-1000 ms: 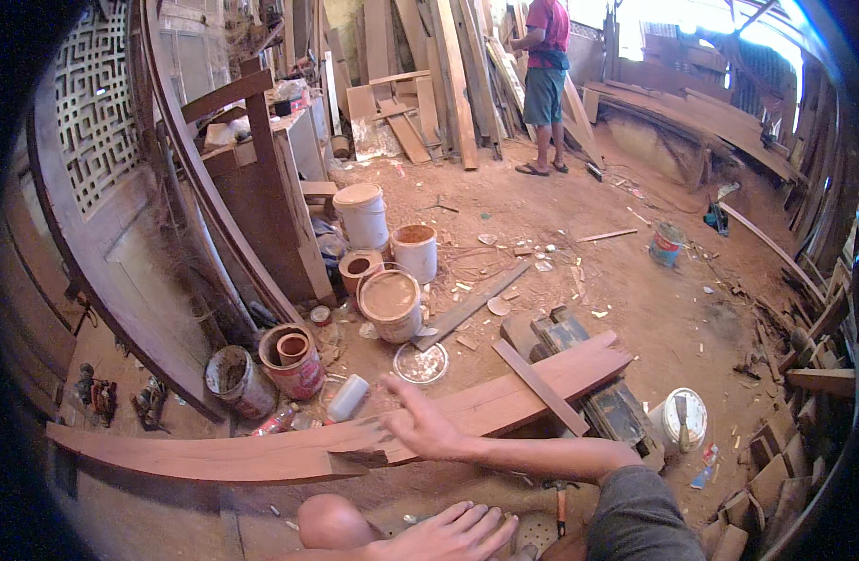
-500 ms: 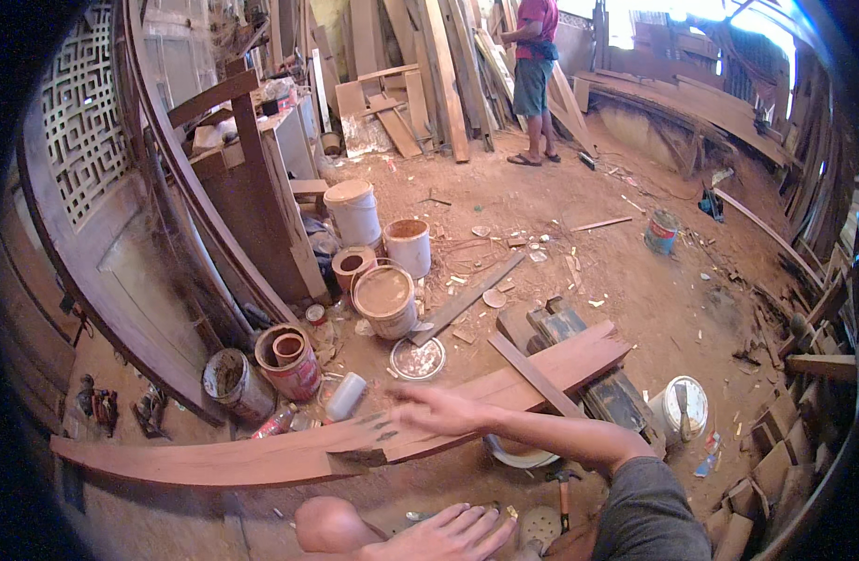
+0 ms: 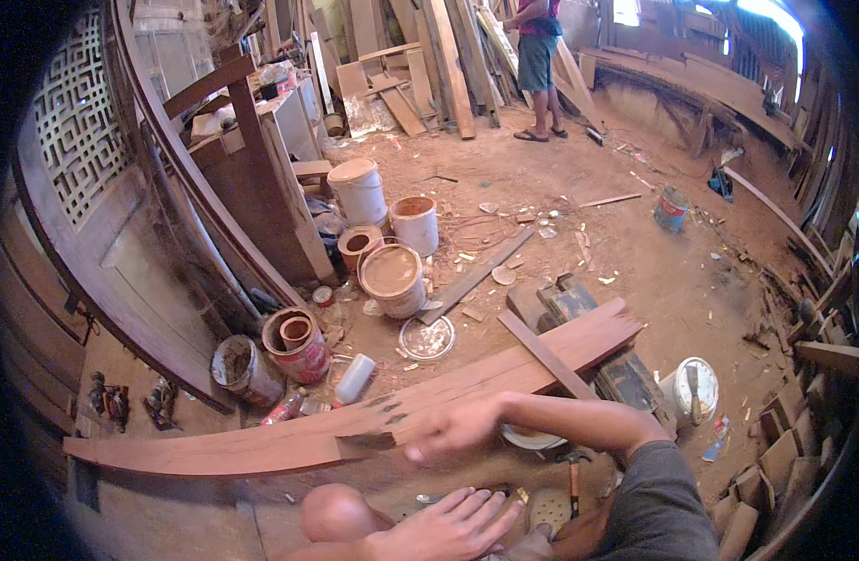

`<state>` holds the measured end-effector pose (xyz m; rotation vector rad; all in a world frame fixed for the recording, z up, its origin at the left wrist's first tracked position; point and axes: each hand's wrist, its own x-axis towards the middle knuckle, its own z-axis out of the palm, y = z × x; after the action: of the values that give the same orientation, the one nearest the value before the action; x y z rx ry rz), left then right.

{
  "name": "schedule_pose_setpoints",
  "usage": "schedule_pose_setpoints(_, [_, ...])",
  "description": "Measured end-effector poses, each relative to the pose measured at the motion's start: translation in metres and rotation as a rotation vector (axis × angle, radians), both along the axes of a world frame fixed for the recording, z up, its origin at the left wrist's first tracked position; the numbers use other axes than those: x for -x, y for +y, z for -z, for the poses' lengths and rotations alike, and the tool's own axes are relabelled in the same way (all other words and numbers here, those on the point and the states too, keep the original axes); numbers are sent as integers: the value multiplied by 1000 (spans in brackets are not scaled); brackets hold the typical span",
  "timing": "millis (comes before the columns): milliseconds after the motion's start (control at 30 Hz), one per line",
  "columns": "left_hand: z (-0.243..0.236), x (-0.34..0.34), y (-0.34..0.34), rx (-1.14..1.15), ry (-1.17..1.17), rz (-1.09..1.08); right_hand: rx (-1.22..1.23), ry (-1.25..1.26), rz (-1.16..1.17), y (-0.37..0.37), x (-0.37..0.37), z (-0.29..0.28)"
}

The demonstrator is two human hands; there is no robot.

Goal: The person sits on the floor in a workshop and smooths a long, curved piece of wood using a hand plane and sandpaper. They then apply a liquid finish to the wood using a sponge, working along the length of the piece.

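A long, curved reddish-brown plank point(image 3: 261, 442) stretches across the view in front of me. Dark smudges mark its middle, beside a dark notch in its near edge. My right hand point(image 3: 455, 428) is at that near edge, just right of the notch; motion blurs its fingers, and I see no tool in it. Low in front of me, my left hand point(image 3: 448, 525) lies flat with fingers spread, beside my knee, holding nothing. A narrow wooden strip point(image 3: 546, 355) crosses the plank's right part, which rests on dark timber blocks point(image 3: 626, 391).
A hammer point(image 3: 573, 486) is on the ground right of my left hand. Several buckets point(image 3: 392, 280) and tins stand beyond the plank. A scraper point(image 3: 694, 393) lies on a white lid at right. A person point(image 3: 539, 75) stands at the back near leaning boards.
My right hand has moved from above the plank's smudges down and right to its near edge, its outstretched fingers now blurred. The whole view has shifted slightly; my left hand stays flat.
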<state>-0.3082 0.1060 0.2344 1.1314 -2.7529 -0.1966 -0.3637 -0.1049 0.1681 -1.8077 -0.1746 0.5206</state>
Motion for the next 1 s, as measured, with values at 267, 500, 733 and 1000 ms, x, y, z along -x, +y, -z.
schedule_pose_setpoints(267, [-9, -1, -3, -8, 122, 212, -878, 51, 738, -2, -2, 21])
schedule_pose_setpoints(500, [1, 2, -2, -103, 329, 346, -305, 231, 37, -1, 6, 28])
schedule_pose_setpoints(733, [8, -1, 1, -165, 424, 400, -103, -123, -2, -29, 5, 8])
schedule_pose_setpoints(1000, [11, -1, 2, -176, 540, 491, 75, -385, 788, -22, -21, 27])
